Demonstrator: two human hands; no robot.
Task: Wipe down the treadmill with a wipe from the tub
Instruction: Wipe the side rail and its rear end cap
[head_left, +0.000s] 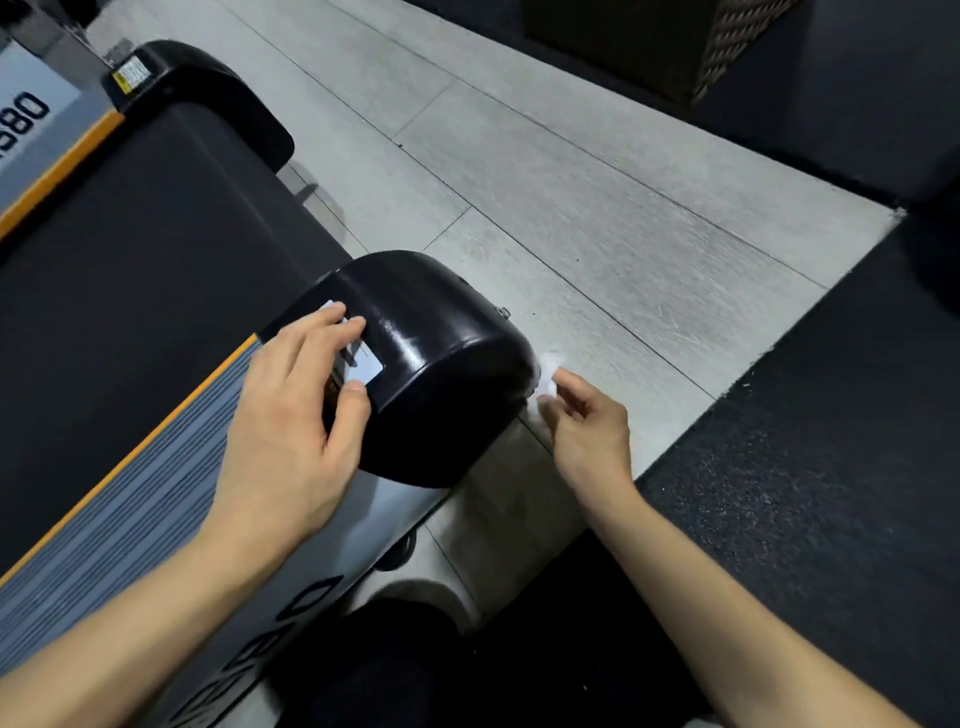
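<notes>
- Your left hand (291, 415) rests flat, fingers straight, on the treadmill's black rear end cap (436, 364).
- Your right hand (587, 421) pinches a small white wipe (549, 371) against the cap's outer side, above the grey floor (597, 208).

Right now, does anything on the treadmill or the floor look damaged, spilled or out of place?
Nothing stands out. The black end cap looks whole and glossy, its label lies flat, and the grey floor shows no spill. The right hand pinches a white wipe beside the cap; the left hand rests on it.
</notes>
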